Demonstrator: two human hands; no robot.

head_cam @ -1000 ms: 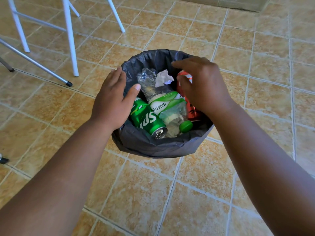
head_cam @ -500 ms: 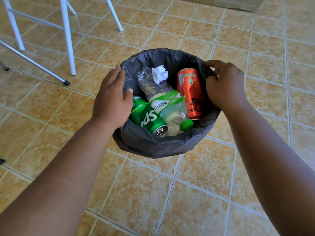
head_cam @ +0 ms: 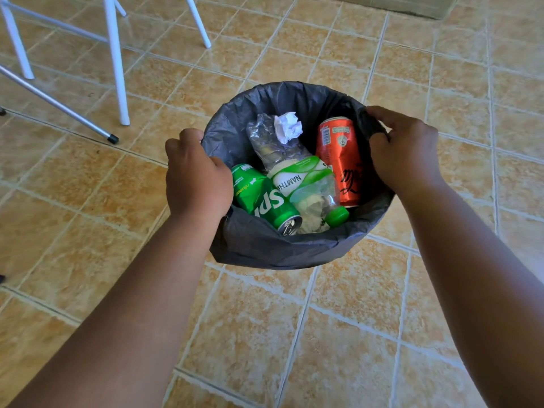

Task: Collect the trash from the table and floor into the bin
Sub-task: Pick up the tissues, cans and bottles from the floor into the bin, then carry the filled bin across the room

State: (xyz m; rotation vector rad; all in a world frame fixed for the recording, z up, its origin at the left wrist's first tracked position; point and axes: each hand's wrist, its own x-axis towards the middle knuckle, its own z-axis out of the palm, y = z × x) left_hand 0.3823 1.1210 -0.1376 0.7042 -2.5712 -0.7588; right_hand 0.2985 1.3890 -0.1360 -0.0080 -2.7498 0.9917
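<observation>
A round bin lined with a dark grey bag (head_cam: 276, 251) stands on the tiled floor. Inside it lie a green soda can (head_cam: 266, 200), a crushed clear plastic bottle with a green label and cap (head_cam: 306, 184), an orange-red can (head_cam: 340, 160) and a crumpled white paper ball (head_cam: 288, 126). My left hand (head_cam: 197, 175) grips the bin's left rim, fingers curled over the bag edge. My right hand (head_cam: 404, 151) grips the right rim the same way.
White table legs (head_cam: 117, 63) and a slanted metal leg with a black foot (head_cam: 59, 106) stand on the floor at the upper left. A cardboard box edge (head_cam: 391, 4) shows at the top. Tan tiled floor surrounds the bin.
My right hand left the orange-red can in the bin and went to the right rim. My left hand curled from lying flat into a grip on the left rim.
</observation>
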